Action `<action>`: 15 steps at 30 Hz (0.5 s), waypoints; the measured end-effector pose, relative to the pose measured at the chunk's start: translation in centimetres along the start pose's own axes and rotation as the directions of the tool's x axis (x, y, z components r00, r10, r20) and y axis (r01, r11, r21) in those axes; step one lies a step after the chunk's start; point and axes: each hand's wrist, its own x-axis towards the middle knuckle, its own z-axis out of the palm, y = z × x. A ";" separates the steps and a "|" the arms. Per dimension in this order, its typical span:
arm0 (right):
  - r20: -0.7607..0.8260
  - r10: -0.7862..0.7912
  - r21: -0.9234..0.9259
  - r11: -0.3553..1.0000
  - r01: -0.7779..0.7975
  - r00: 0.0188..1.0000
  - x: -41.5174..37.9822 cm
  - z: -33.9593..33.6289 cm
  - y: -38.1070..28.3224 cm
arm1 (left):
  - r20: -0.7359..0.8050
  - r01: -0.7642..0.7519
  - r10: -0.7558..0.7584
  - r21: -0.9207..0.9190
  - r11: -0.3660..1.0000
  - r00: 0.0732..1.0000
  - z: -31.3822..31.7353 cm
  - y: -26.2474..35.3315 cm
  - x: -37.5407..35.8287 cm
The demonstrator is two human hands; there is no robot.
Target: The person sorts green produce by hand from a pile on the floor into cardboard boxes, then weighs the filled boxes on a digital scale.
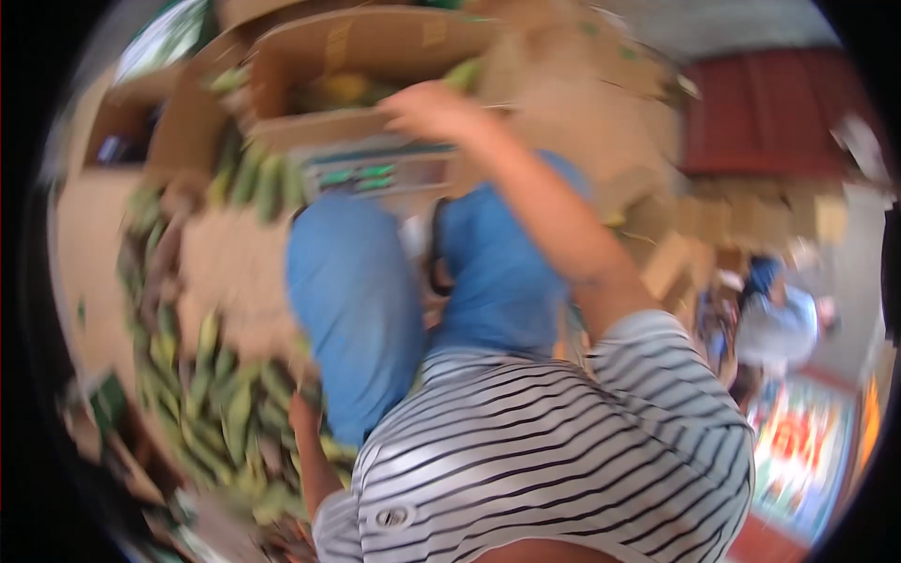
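My right hand (430, 110), smeared by motion, is over the near edge of an open cardboard box (375, 49). Yellow and green produce (343, 91) lies inside that box. Just below it, in front of my knees, is a digital scale (366, 176) with green lit digits. My left hand (304, 410) hangs low beside my left leg, at the edge of a heap of long green and yellowish vegetables (221, 413). Blur hides their exact kind. The left fingers are partly hidden and indistinct.
More long green vegetables (267, 183) lie left of the scale, and others form a line down the left side. Another open carton (141, 127) stands at upper left. Flattened cardboard (582, 103) covers the upper right. A person (777, 314) is farther off at right.
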 end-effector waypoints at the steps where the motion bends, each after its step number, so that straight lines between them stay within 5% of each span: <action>1: 0.070 0.069 -0.051 0.997 -0.065 0.995 -0.6 -1.7 -1.5 | -0.045 -0.056 0.061 0.106 0.993 0.997 -0.7 1.5 -1.4; 2: 0.061 0.083 -0.094 0.993 -0.077 0.995 -0.7 -1.7 -1.5 | -0.182 -0.024 0.051 0.152 0.988 0.982 0.1 1.9 -1.3; 4: 0.109 0.140 -0.079 0.988 -0.132 0.984 -1.0 -2.4 -1.9 | -0.095 0.009 -0.003 0.070 0.997 0.996 2.1 -0.9 1.3; 7: 0.101 0.164 -0.063 0.985 -0.159 0.981 -0.5 -2.4 -2.1 | -0.188 -0.176 0.129 -0.260 0.950 0.974 0.9 -0.9 2.1; 8: 0.094 0.157 -0.063 0.986 -0.152 0.983 -0.6 -2.4 -2.1 | -0.287 -0.248 0.178 -0.230 0.941 0.941 -0.1 -0.4 1.7; 10: 0.084 0.135 -0.064 0.989 -0.130 0.987 -0.6 -2.3 -2.0 | -0.469 -0.376 0.267 -0.155 0.913 0.842 -6.1 5.1 -0.7; 12: 0.091 0.152 -0.054 0.988 -0.148 0.984 -0.6 -2.4 -2.1 | -0.688 -0.509 0.159 -0.341 0.791 0.708 -9.4 8.1 -0.1; 14: 0.095 0.156 -0.067 0.986 -0.151 0.983 -0.5 -2.5 -2.0 | -0.741 -0.661 0.119 -0.501 0.559 0.661 -16.0 12.7 -0.6; 15: 0.099 0.150 -0.080 0.987 -0.143 0.984 -0.5 -2.3 -1.9 | -0.782 -0.643 0.057 -0.466 0.608 0.621 -19.9 16.1 -2.6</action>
